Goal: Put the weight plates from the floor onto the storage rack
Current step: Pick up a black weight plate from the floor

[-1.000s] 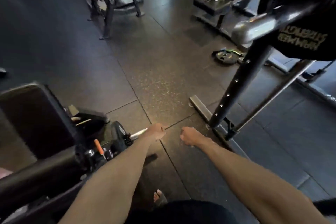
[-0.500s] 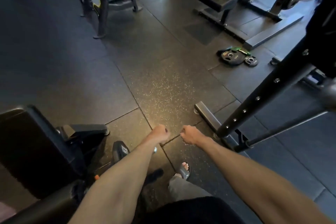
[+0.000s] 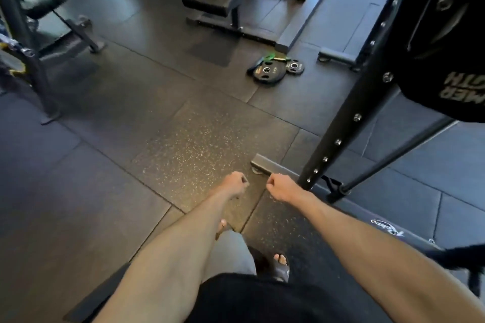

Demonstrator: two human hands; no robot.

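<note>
At the person's feet, sandalled toes (image 3: pixel 280 261) are bare on the rubber floor (image 3: pixel 78 191), so a dropped plate would likely land on them. Just ahead, the left grip (image 3: pixel 234 183) and right grip (image 3: pixel 279 189) are both curled closed on nothing, side by side and apart. Just beyond the right grip are a steel base foot (image 3: pixel 265 166) and a slanted black upright (image 3: pixel 349 123), a likely trip or shin knock. A lettered black mass (image 3: pixel 441 47) overhangs on the right and could bump the head. The open lane runs ahead-left. Farther on, the weight plates (image 3: pixel 269 73) lie flat on the floor, well apart from both grips, with a green band (image 3: pixel 270 56) against them that may snag. Flat-lying edges look hard to get fingers under. Beyond, the bench (image 3: pixel 210 4) base bars and the left machine (image 3: pixel 39 34) narrow the room. Which frame is the storage rack cannot be told.
</note>
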